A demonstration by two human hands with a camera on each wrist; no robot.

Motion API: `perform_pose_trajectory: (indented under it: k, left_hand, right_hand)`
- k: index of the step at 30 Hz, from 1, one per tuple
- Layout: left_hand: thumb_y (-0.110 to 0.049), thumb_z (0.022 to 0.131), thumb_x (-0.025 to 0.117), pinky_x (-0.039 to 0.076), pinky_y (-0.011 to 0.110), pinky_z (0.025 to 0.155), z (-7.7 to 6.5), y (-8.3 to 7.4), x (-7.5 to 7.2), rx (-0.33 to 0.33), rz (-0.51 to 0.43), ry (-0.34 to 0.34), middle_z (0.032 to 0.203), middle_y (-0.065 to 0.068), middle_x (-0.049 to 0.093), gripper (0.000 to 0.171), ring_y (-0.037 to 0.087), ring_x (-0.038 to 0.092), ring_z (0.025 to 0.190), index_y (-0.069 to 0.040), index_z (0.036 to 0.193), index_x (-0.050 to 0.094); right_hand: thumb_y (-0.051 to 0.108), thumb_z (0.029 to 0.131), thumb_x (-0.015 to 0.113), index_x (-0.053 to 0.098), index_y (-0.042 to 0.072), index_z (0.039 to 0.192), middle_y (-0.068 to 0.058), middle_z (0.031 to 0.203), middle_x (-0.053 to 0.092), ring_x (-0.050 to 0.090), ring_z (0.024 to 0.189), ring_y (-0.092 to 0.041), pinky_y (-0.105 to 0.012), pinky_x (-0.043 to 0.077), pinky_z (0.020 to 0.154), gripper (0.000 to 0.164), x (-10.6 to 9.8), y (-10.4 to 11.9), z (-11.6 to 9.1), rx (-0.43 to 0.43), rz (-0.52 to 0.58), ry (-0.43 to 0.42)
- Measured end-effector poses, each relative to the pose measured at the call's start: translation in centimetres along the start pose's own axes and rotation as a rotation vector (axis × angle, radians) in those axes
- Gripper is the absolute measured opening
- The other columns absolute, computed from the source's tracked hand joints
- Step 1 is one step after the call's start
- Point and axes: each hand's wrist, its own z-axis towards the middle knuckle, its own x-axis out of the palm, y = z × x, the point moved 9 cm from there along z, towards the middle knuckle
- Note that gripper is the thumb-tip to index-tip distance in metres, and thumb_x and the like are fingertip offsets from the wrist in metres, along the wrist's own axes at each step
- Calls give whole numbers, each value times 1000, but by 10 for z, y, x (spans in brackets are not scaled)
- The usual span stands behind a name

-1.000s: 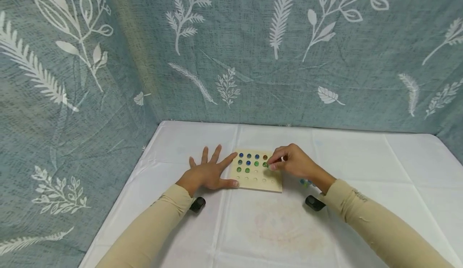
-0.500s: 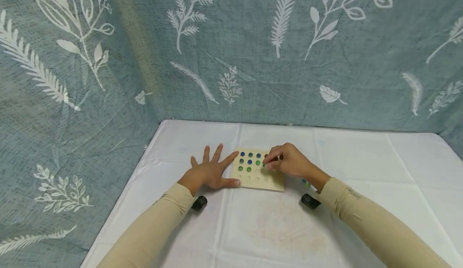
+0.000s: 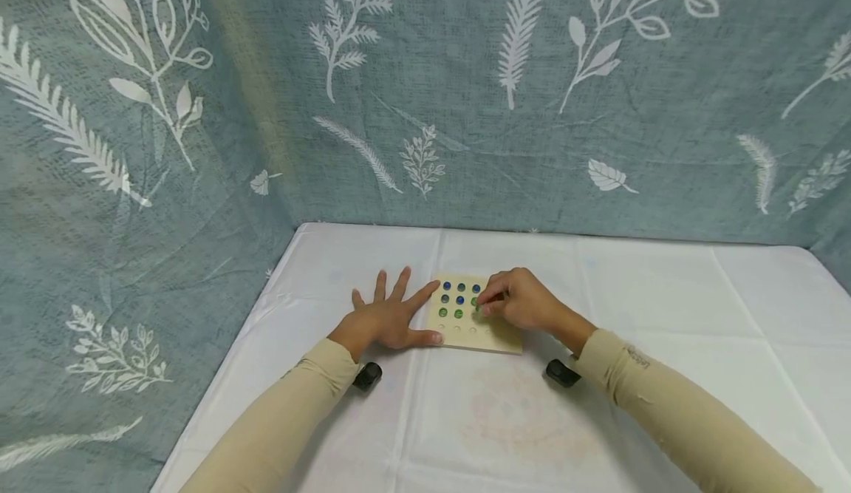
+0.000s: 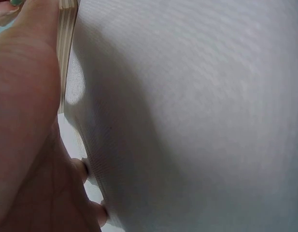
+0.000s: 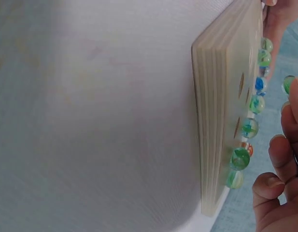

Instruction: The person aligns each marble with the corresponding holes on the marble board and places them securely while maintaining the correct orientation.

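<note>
The left hand (image 3: 385, 323), spread wide, touches the wooden board (image 3: 488, 340) on the counter (image 3: 372, 434); the right hand (image 3: 521, 301), grip clamped on a green marble (image 5: 287, 83), holds it above the board.

so the left hand (image 3: 382, 321) is splayed wide at the left edge of the board (image 3: 492, 341), thumb tip on it, right hand (image 3: 517, 299) pinching over its right side, left arm (image 3: 272, 419) and right arm (image 3: 685, 412) both angled in from its near side
</note>
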Motion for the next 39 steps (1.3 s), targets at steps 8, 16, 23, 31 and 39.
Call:
perform_pose_trajectory:
  k: [8, 16, 23, 31, 39]
  left_hand:
    - [-82, 91, 53, 4, 85, 117, -2, -1, 0, -2, 13, -2, 177, 9, -15, 97, 50, -15, 160, -48, 166, 2]
    - [-82, 91, 53, 4, 84, 117, -2, -6, 2, 6, 11, 8, 177, 9, -15, 97, 49, -15, 160, -48, 166, 2]
    - [-85, 88, 53, -1, 85, 117, 0, -1, 3, -3, -10, 9, 177, 9, -17, 101, 49, -18, 160, -48, 166, 0]
    - [-82, 90, 54, 1, 85, 117, -2, -2, 0, 13, -8, 14, 177, 10, -15, 99, 50, -16, 160, -47, 166, 2]
    - [-82, 90, 54, 1, 84, 117, -5, -1, -2, 1, -8, 18, 177, 10, -15, 99, 49, -16, 160, -47, 166, 1]
  right_hand:
    - [2, 89, 80, 85, 6, 95, -4, 91, 79, 66, 89, -11, -31, 52, 87, 10, 5, 2, -2, -12, -72, -4]
    - [2, 90, 79, 85, 7, 97, -1, 92, 79, 71, 91, -13, -32, 57, 86, 10, 9, -1, -4, 13, -92, 1]
    - [6, 90, 80, 84, 5, 101, -3, 94, 79, 73, 91, -16, -35, 60, 88, 12, 14, 3, 0, -34, -172, 14]
    - [6, 90, 80, 83, 3, 104, -6, 97, 80, 75, 94, -22, -39, 61, 89, 14, 15, 9, -2, -40, -235, 22]
    - [5, 90, 80, 83, 3, 104, -7, 96, 80, 75, 92, -22, -38, 61, 87, 15, 12, 13, -1, -52, -225, 17]
